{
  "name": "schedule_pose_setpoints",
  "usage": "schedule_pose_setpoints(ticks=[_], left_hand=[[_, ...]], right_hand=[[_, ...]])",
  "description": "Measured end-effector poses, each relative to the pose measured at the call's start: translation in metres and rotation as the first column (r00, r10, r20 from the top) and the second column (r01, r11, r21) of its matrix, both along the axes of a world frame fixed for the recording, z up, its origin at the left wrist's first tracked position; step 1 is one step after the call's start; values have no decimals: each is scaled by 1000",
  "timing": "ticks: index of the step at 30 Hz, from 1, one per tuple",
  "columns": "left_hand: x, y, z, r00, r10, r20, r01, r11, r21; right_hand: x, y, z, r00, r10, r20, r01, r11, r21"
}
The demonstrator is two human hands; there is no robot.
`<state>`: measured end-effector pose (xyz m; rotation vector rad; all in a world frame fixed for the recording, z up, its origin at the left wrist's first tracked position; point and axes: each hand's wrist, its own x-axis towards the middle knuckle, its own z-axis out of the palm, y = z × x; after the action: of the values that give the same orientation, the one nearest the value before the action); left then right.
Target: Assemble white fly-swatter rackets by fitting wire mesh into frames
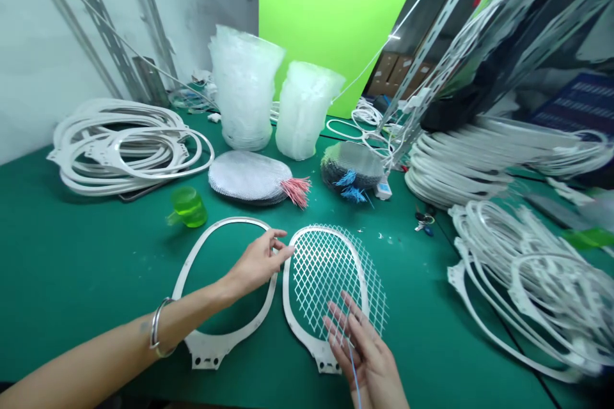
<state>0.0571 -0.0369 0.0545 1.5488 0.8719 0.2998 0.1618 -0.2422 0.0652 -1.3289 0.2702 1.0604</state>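
The head-worn camera looks forward and down, close over both hands [259, 262], its right edge somewhat murky.

Green bench mat [86, 287], piled white oval frames [86, 179], stacked mesh ovals [247, 176], green mug [188, 208]

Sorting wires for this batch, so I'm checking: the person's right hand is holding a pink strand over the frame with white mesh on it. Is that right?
No, the strand in the right hand is blue, not pink, as the head view shows. The hand is over the frame with white mesh on it.
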Motion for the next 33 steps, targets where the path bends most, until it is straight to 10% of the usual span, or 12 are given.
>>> schedule_pose_setpoints(ticks=[25, 30, 33], left_hand=[[-9, 4, -2, 999, 34, 5, -34, 977, 212], [-2, -14, 7, 975, -213, -61, 216, 862, 459], [11, -31, 6, 866, -470, -173, 472, 651, 594]], right_hand=[[2, 6, -26, 995, -16, -102, 16, 1000, 4], [4, 8, -33, 988, -23, -155, 18, 999, -32], [4, 7, -38, 984, -38, -173, 35, 999, -22]])
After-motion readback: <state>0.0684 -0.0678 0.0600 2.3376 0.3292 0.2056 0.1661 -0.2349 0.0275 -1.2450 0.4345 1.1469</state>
